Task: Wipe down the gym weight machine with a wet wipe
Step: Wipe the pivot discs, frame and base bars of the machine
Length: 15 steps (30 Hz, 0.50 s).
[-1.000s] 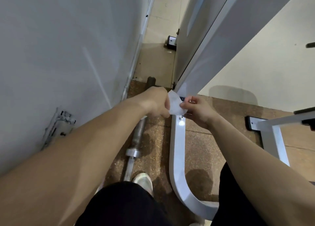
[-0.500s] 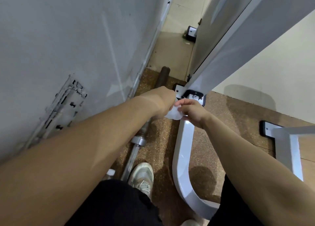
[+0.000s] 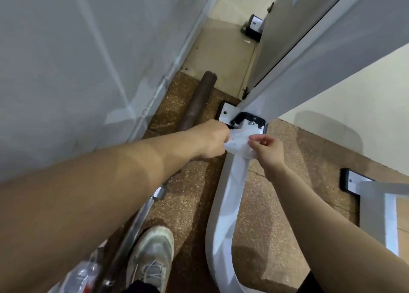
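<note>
A speckled brown rubber floor (image 3: 265, 215) runs along a grey wall (image 3: 77, 71), and the white frame of the weight machine (image 3: 228, 204) curves across it toward a black bolted foot plate (image 3: 250, 119) at the far end of the rail. The wet wipe (image 3: 238, 142) is stretched just over that far end of the rail, beside the plate. The left hand (image 3: 213, 138) is curled into a fist with the wipe's left edge pinched in it. The right hand (image 3: 266, 149) pinches the right edge between thumb and fingertips.

A dark barbell (image 3: 199, 100) lies on the floor along the wall, under the left forearm. A shoe (image 3: 152, 255) and a plastic bottle (image 3: 81, 275) sit at the near edge of the floor.

The wipe looks thin and crumpled. Pulled taut between two pinches, it could tear or snag on the bolt heads and the plate's corners. Held by its edges alone, it may only skim the rail rather than press flat on it. The barbell right by the foot is a trip risk.

Half a second ago the wipe was a small bunch between hands held close together. Now the hands are apart and it is opened wider.
</note>
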{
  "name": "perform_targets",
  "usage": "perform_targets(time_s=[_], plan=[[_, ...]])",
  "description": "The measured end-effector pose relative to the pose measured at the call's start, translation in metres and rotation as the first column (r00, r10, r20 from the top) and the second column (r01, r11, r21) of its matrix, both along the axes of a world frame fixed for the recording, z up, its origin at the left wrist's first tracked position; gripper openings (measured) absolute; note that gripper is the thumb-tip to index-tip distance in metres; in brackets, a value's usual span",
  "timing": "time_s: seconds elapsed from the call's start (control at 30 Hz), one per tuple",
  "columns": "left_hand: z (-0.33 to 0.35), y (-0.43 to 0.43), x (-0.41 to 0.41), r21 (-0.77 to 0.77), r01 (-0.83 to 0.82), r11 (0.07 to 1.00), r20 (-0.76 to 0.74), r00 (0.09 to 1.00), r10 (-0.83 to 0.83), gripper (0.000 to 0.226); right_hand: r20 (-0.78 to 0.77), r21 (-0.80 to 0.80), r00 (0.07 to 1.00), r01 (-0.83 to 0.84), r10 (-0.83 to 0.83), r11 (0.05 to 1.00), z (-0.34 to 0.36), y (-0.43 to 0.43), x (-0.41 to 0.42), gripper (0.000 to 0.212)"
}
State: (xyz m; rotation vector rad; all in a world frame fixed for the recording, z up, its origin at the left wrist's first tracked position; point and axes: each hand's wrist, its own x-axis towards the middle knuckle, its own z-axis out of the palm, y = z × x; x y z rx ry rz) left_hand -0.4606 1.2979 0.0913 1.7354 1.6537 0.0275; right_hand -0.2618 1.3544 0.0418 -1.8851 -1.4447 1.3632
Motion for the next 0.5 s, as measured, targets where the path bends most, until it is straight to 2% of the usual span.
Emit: perform_targets(time_s=[0.17, 0.2, 0.27, 0.33, 0.4, 0.5], plan=[[-0.038, 0.019, 0.019, -0.021, -0.062, 0.998, 0.164, 0.984, 0.065, 0.012, 0.035, -0.007, 0.996, 0.087, -0.086, 0.996, -0.026, 0.014, 0.013, 0.014], [-0.047, 0.020, 0.022, -0.038, -0.100, 0.994, 0.226, 0.968, 0.106, 0.020, 0.044, -0.007, 0.994, 0.100, -0.100, 0.995, -0.030, 0.016, 0.013, 0.012], [-0.059, 0.021, 0.028, -0.094, -0.187, 0.978, 0.349, 0.914, 0.208, 0.033, 0.112, 0.043, 0.988, 0.101, -0.106, 0.994, -0.038, 0.019, 0.011, 0.004], [-0.070, 0.020, 0.041, -0.172, -0.276, 0.946, 0.432, 0.842, 0.324, 0.037, 0.277, 0.116, 0.960, 0.011, -0.043, 0.993, -0.044, 0.019, 0.011, 0.018], [-0.079, 0.016, 0.059, -0.180, -0.404, 0.897, 0.441, 0.782, 0.441, 0.038, 0.433, 0.169, 0.901, -0.104, 0.021, 0.980, -0.050, 0.015, 0.014, 0.035], [-0.088, 0.008, 0.083, -0.086, -0.634, 0.769, 0.440, 0.668, 0.600, 0.035, 0.416, 0.256, 0.909, -0.110, -0.006, 0.960, -0.054, 0.009, 0.016, 0.031]])
